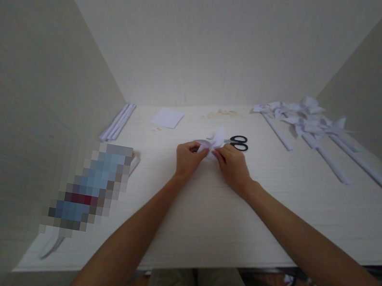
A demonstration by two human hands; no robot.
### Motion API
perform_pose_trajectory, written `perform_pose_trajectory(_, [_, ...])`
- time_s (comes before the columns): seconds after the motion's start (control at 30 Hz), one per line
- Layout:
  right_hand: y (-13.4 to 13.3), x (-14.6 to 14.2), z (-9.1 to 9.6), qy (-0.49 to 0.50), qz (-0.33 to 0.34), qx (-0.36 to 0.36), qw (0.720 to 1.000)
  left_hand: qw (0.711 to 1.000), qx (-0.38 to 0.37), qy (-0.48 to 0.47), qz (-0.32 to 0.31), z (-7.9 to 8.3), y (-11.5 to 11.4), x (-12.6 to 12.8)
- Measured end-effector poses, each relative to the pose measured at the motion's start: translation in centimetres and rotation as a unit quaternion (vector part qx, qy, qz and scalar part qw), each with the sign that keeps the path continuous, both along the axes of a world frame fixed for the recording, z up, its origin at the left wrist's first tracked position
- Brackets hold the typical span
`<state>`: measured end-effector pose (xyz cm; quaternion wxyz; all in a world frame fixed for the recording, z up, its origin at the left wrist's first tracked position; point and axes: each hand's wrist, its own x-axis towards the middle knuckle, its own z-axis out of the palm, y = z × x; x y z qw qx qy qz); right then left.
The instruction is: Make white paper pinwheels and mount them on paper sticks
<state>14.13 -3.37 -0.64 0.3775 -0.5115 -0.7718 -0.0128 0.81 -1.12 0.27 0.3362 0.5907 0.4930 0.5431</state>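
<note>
My left hand [188, 157] and my right hand [233, 165] meet at the middle of the white table [275, 211]. Both have their fingers closed on a small piece of folded white paper [216, 140] with pointed flaps sticking up between them. Black-handled scissors [238, 142] lie just behind my right hand, touching or nearly touching the paper.
Several finished white paper pinwheels on rolled sticks [310, 129] lie at the back right. A flat white paper square [168, 117] sits at the back centre. Rolled white paper sticks [118, 122] lie along the left wall. A blurred object [90, 189] rests at front left.
</note>
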Motion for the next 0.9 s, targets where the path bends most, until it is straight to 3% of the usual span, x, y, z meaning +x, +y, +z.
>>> perform_pose_trajectory(0.4, [0.22, 0.16, 0.02, 0.132, 0.021, -0.025, 0.991, 1.0, 0.01, 0.005, 0.009, 0.12, 0.0, -0.13])
perform_pose_trajectory(0.6, [0.26, 0.12, 0.17, 0.172, 0.058, -0.033, 0.983, 0.999, 0.009, 0.005, 0.042, 0.47, 0.05, -0.38])
perform_pose_trajectory(0.9, [0.27, 0.12, 0.0, 0.231, 0.027, -0.073, 0.97, 0.999, -0.008, 0.008, 0.046, 0.32, 0.05, -0.27])
